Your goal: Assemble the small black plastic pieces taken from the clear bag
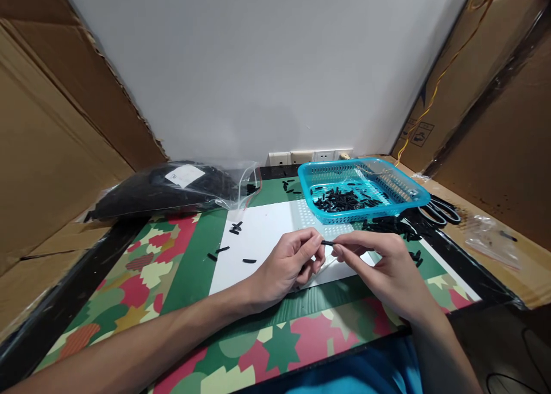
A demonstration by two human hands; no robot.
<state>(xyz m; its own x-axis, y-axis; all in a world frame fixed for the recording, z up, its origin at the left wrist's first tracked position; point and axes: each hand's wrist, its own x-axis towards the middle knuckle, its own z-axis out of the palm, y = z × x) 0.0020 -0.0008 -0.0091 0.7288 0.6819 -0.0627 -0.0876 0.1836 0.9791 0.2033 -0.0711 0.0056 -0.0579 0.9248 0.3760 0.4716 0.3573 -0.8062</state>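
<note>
My left hand [287, 262] and my right hand [383, 262] meet over a white sheet [262, 239], pinching a small black piece [327, 243] between their fingertips. Something thin and pale shows under my left fingers; I cannot tell what it is. Behind the hands stands a blue plastic basket [413, 196] holding several small black pieces [340, 200]. More black pieces lie loose on the white sheet [235, 228] and in a pile [390, 226] in front of the basket.
A clear bag full of black parts [172, 190] lies at the back left. Scissors [439, 210] rest right of the basket, near a small clear bag [491, 239]. A camouflage-patterned mat [172, 267] covers the table. Cardboard walls stand on both sides.
</note>
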